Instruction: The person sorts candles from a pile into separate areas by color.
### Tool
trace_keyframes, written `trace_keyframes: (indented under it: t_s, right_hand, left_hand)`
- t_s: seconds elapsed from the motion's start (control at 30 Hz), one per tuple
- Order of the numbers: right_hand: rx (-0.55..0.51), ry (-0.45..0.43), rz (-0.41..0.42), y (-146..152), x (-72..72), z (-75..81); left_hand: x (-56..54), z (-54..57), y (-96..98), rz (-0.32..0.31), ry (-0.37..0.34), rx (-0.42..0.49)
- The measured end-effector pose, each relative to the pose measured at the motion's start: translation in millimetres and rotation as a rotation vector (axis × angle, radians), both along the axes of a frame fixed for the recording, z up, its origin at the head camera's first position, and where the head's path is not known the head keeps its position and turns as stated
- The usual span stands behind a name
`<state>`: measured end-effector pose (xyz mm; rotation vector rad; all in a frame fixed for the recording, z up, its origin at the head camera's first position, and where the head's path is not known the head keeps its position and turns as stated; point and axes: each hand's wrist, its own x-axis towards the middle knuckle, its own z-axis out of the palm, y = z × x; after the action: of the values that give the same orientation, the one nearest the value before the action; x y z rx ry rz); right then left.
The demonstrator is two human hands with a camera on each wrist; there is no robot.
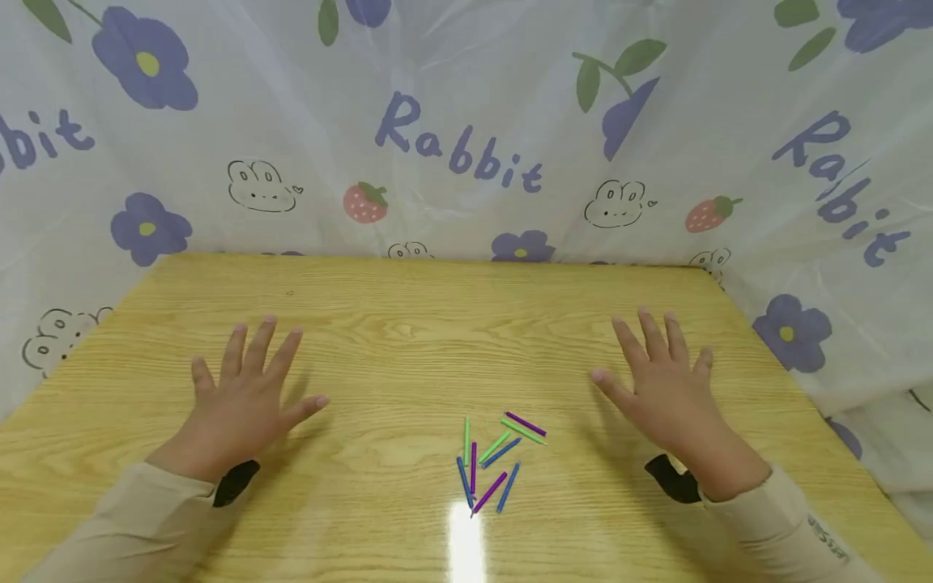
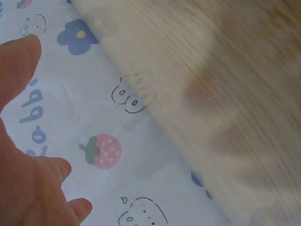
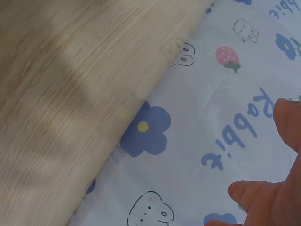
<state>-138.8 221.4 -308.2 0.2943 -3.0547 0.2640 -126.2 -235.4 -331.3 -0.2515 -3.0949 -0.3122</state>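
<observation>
Though clustered, 9 sticks (image 1: 501, 453) variously angled.

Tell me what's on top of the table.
Nine sticks lie there: three green, three purple, three blue. The left hand, right hand and sleeves cover parts of the table; anything beneath them cannot be seen.

Beige sleeves (image 1: 124, 518) (dark lettering (image 1: 829, 538) on the right), black wrist pieces (image 1: 236, 483).

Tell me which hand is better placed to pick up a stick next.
Probably the right hand: the sticks lie nearer to it than to the left hand. Both hands are empty, fingers spread.
</observation>
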Motion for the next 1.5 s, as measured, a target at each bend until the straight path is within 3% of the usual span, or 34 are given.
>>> trace_keyframes:
  t_s: [0.37,0.93,1.27,1.5]
  right_hand:
    - [-0.001,-0.001,0.031,-8.9,1.7,-5.3]
    - [-0.033,0.021,0.113,-22.9,1.1,-14.0]
    - [-0.076,0.065,0.151,-26.9,1.5,-18.7]
    - [-0.134,0.079,0.207,-32.4,3.0,-23.1]
  left_hand:
    - [0.6,0.7,15.8,-0.046,-0.031,-0.001]
    - [6.1,4.6,53.4,-0.183,0.031,0.07]
    - [6.5,3.2,74.6,-0.266,0.065,0.141]
    - [4.8,0.8,87.8,-0.322,0.012,0.28]
